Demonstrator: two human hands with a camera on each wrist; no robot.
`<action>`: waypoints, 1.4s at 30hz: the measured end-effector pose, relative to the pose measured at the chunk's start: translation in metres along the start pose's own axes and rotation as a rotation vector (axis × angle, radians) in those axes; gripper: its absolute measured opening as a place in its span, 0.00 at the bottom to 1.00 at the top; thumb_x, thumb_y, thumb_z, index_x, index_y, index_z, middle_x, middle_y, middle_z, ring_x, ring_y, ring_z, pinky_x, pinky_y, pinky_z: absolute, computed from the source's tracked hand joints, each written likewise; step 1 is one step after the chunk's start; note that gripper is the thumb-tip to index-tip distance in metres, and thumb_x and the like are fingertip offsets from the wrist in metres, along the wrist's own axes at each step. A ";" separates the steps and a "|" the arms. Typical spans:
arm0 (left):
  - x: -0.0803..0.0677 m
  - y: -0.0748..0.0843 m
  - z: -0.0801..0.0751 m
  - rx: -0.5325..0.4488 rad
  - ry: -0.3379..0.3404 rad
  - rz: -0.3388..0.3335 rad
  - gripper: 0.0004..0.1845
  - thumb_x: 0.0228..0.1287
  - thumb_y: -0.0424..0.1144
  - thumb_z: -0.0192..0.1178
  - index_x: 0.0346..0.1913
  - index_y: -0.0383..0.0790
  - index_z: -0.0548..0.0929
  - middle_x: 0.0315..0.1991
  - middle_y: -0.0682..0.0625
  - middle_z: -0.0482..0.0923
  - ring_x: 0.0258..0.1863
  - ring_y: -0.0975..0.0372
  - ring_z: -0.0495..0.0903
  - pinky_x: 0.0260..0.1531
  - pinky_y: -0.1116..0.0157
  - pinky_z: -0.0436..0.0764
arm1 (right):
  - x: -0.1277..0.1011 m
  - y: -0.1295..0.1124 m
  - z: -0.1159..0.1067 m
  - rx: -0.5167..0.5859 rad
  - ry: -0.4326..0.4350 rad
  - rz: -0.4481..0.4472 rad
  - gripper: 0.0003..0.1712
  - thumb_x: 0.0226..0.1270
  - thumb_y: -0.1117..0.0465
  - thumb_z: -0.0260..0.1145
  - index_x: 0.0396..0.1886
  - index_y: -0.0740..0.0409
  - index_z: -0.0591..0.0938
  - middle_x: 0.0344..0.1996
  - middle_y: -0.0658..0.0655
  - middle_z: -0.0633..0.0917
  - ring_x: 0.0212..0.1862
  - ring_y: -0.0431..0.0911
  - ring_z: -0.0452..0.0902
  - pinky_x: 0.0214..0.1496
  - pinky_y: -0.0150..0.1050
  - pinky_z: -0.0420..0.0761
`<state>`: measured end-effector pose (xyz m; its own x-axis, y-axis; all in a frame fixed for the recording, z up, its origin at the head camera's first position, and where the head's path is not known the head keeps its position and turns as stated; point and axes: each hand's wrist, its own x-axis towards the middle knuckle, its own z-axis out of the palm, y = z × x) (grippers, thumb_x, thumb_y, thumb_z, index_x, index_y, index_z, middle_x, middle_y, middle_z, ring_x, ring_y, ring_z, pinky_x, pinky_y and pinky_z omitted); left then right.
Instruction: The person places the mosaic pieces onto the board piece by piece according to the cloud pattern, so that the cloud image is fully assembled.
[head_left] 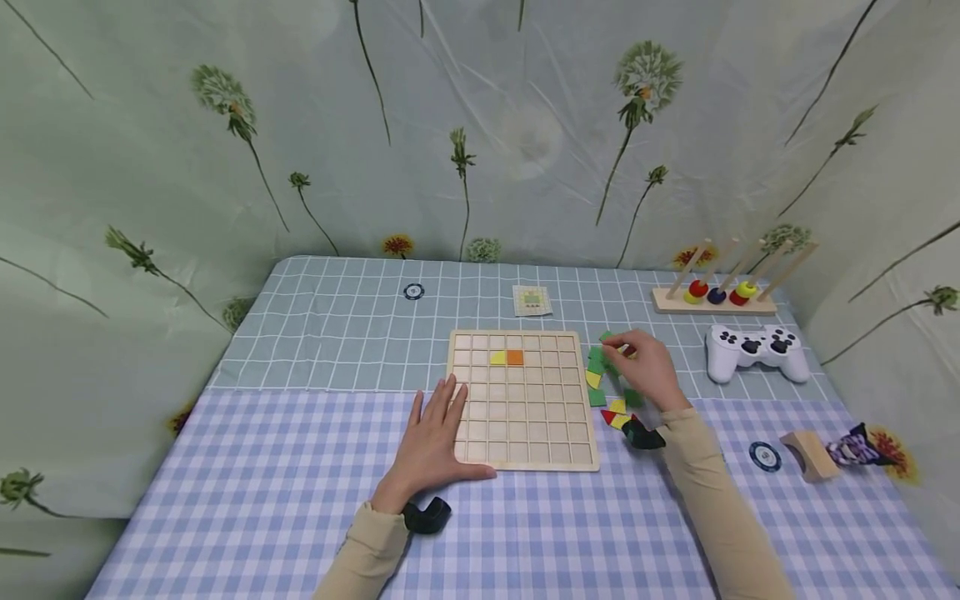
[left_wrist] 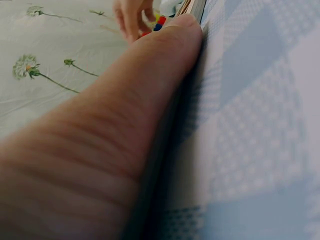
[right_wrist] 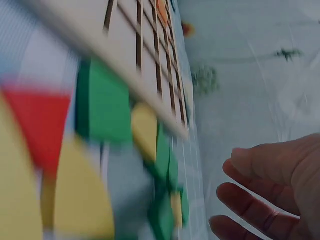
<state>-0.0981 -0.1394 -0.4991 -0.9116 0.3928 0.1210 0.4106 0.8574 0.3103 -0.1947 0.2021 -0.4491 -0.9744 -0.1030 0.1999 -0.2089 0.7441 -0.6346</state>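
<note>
Nearest to us, our left hand lies flat with straight fingers on the near left corner of the square pale wooden grid board, the fingertips on its left edge and the thumb along its near rim. The left wrist view shows only that thumb pressed against the board's edge on the blue-and-white checked tablecloth.

To the right of the board lies a loose scatter of flat coloured tiles, green, yellow and red, just beside its right edge. In the right wrist view they show blurred: a green square tile, a red piece and yellow pieces beside the board's rim. Our right hand hovers over the far end of this scatter with fingers bent downward; a green tile sits at its fingertips, but we cannot tell whether the hand pinches it or only touches it. From the wrist the fingers look loosely curled, and no tile shows between them.

On the board, in its second far row, a yellow tile and an orange square tile sit side by side.

Near right, a small wooden block and a dark patterned cloth bundle rest. Farther right lies a white game controller, and beyond it a wooden peg rack with coloured rings. A small printed card lies past the board's far edge.
</note>
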 end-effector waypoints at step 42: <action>0.001 -0.002 0.003 -0.012 0.034 0.023 0.68 0.36 0.79 0.59 0.74 0.35 0.51 0.74 0.40 0.44 0.73 0.50 0.41 0.68 0.47 0.39 | -0.018 0.022 -0.015 -0.031 -0.031 0.195 0.10 0.61 0.61 0.68 0.35 0.65 0.81 0.30 0.61 0.80 0.27 0.50 0.70 0.22 0.38 0.70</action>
<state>-0.0996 -0.1396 -0.5023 -0.9023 0.4005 0.1597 0.4311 0.8444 0.3181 -0.1805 0.2302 -0.4558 -0.9984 0.0252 0.0515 -0.0133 0.7717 -0.6358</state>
